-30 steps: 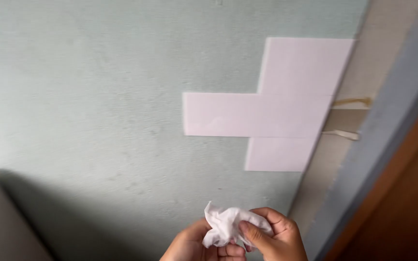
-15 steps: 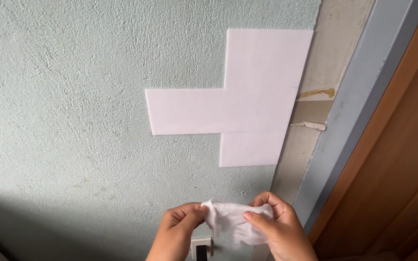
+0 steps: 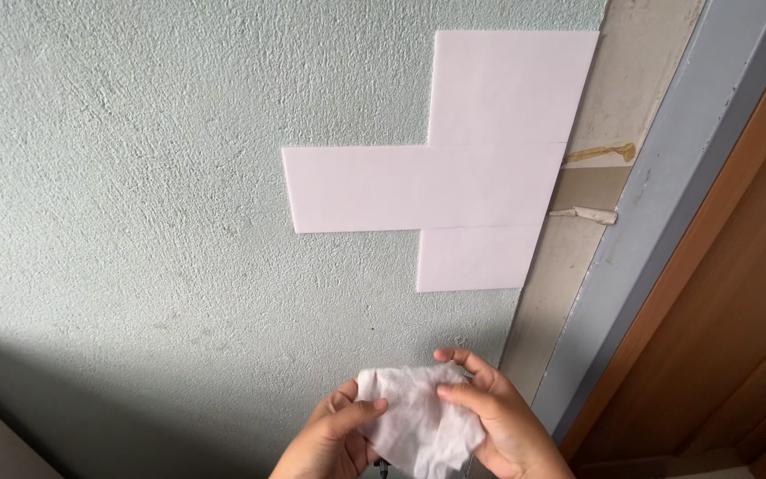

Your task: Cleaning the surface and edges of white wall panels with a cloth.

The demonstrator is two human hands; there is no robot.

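Pale green textured wall (image 3: 135, 177) fills the view above both hands, with white rectangular tiles (image 3: 454, 177) stuck on it up and slightly right of them. Down low, a crumpled white cloth (image 3: 414, 412) is pinched between the left hand (image 3: 334, 439) and right hand (image 3: 498, 421), thumbs pressing on top.

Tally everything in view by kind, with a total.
White tiles on the wall: 3
White cloth: 1
Hands, left hand and right hand, both gripping the cloth: 2
Glue blobs: 2
Total: 8
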